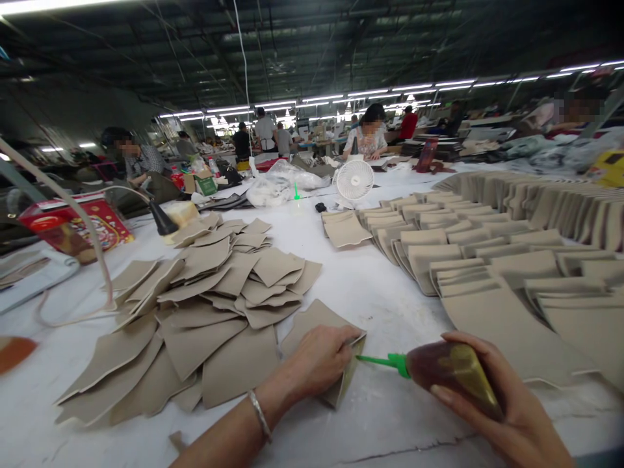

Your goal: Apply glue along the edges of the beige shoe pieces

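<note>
My left hand [319,361] is closed on a taupe leather piece [312,318], with part of its edge folded up under my fingers. A silver bracelet circles that wrist. In my right hand [497,390] lies a glue bottle [453,370], amber-brown with a long green nozzle [377,359]. The bottle is tilted on its side, and its nozzle tip points left at the folded edge of the piece, very close to it; whether they touch I cannot tell. Left of my left hand spreads a loose pile of similar taupe pieces [219,312].
Overlapping rows of taupe pieces [487,266] cover the table's right side. Further back are a small white fan [355,181], clear plastic bags [277,185] and a green nozzle tip [296,192]. At left stand a red box [78,224] and a black lamp head [163,219]. Several people work beyond.
</note>
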### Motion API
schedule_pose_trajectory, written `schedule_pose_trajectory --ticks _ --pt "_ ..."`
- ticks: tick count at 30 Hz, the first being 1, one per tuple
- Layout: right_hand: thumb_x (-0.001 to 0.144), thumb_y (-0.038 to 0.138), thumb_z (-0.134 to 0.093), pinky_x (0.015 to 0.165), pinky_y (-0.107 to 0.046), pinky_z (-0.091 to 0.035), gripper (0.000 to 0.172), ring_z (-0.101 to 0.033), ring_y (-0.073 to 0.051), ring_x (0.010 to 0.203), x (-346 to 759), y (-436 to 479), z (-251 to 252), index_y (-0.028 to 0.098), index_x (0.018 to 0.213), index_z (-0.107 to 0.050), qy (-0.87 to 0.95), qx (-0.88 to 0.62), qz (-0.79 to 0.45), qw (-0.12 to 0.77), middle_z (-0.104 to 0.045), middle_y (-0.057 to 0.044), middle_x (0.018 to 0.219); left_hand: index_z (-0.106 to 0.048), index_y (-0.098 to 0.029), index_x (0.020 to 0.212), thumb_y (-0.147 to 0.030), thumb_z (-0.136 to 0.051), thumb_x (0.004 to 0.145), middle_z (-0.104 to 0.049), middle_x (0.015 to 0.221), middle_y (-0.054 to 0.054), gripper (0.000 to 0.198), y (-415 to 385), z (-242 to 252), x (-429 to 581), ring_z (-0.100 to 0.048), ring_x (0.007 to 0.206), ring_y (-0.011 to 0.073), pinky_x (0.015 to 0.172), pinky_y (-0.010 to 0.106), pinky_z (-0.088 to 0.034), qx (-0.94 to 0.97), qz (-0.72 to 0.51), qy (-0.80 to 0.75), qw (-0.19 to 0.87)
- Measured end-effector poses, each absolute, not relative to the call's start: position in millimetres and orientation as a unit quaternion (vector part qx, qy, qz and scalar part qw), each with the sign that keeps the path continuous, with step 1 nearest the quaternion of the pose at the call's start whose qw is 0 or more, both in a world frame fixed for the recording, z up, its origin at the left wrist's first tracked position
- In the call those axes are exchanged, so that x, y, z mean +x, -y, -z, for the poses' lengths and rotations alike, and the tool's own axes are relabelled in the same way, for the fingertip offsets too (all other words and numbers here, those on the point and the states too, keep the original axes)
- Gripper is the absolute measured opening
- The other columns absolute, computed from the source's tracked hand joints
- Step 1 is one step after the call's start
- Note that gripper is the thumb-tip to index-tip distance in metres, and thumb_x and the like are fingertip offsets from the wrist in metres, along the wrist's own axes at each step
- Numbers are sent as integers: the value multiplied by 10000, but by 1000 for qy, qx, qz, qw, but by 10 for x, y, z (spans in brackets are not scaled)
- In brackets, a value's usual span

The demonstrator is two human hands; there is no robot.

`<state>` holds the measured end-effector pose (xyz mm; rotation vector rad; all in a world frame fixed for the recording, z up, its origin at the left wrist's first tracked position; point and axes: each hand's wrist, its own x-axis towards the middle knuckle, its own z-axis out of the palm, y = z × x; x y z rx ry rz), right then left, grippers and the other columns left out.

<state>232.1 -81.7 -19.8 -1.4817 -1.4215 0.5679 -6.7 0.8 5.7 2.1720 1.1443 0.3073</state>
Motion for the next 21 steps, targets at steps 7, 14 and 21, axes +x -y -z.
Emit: schedule_pose_trajectory --ticks 7,14,21 --pt "851 487 -631 913 -313 -432 421 -577 -259 1059 2330 803 265 292 1208 -520 613 -596 -227 467 -581 -5 1172 -639 -248 1245 -140 -377 909 -681 1190 16 440 -12 -37 -57 -620 1062 226 949 292 -447 830 -119 -437 326" --pt "850 488 -629 896 -328 -442 430 -574 -260 1022 2365 759 226 303 1217 -503 613 -594 -231 466 -559 -3 1169 -636 -253 1268 -149 -394 907 -673 1219 10 447 -20 9 -67 -617 1084 222 972 290 -444 823 -130 -439 336" --pt "780 575 -689 841 -346 -494 536 -608 -274 945 2425 701 243 272 1192 -527 572 -630 -234 470 -590 -27 1107 -658 -242 1253 -144 -414 890 -683 1203 13 449 -35 50 -69 -626 1078 222 975 290 -450 814 -156 -441 344"
